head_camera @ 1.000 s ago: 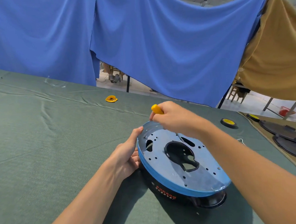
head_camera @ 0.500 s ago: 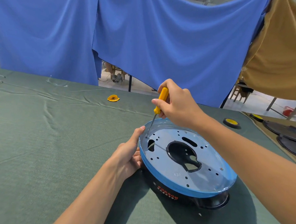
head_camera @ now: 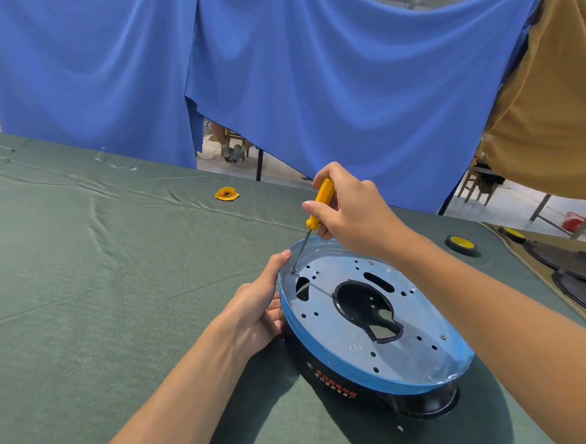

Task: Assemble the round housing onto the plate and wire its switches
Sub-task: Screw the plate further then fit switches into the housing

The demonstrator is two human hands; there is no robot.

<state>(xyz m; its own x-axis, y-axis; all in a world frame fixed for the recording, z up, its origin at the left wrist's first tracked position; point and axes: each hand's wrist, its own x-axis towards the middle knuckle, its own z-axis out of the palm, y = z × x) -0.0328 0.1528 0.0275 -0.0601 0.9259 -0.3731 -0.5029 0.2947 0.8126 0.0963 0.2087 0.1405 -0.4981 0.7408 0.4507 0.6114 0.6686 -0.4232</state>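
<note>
My right hand (head_camera: 356,214), curled round the yellow screwdriver (head_camera: 321,203), has lifted it from low over the plate (head_camera: 329,326) to set its tip at a rim hole, while my left hand (head_camera: 256,313) grips the round housing (head_camera: 302,348) on the table (head_camera: 81,269), so I judge screwing down can start.

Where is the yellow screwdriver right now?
In the head view, the yellow screwdriver is just right of centre, gripped by the right hand, its tip at the plate's left edge beside the left hand's thumb.
</note>
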